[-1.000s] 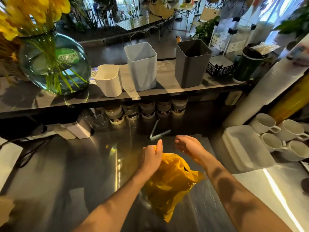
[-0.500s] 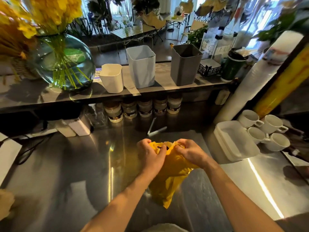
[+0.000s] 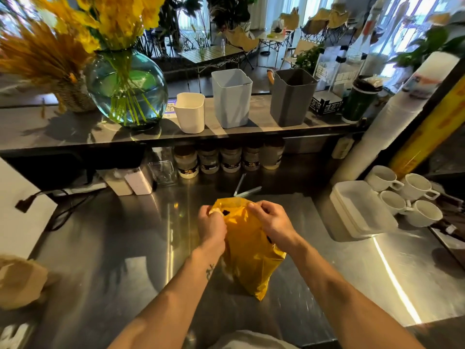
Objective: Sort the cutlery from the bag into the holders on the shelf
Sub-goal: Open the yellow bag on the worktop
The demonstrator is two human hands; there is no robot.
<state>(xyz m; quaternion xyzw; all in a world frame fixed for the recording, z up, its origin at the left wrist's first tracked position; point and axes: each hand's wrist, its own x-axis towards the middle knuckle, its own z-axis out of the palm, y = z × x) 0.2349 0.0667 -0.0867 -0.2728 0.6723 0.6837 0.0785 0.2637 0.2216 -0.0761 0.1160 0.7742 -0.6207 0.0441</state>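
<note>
A yellow plastic bag [image 3: 249,255] stands on the steel counter [image 3: 113,248] in front of me. My left hand [image 3: 210,226] pinches the left side of its top edge. My right hand [image 3: 270,221] pinches the right side, and the bag's mouth is stretched between them. What is inside the bag is hidden. Three holders stand on the shelf [image 3: 75,132] behind: a small white one [image 3: 190,113], a taller light blue-grey one [image 3: 232,98] and a dark grey one [image 3: 292,96]. All three look empty from here.
A round glass vase of yellow flowers [image 3: 125,89] stands left on the shelf. Several jars [image 3: 226,158] line up under it. Two slim pale sticks [image 3: 245,188] lie beyond the bag. A white tray [image 3: 362,210] and several white cups [image 3: 407,195] sit right.
My right hand came in from open air and took hold of the bag's top edge. Both hands now hold the rim, and the bag has been drawn upright with its mouth spread.
</note>
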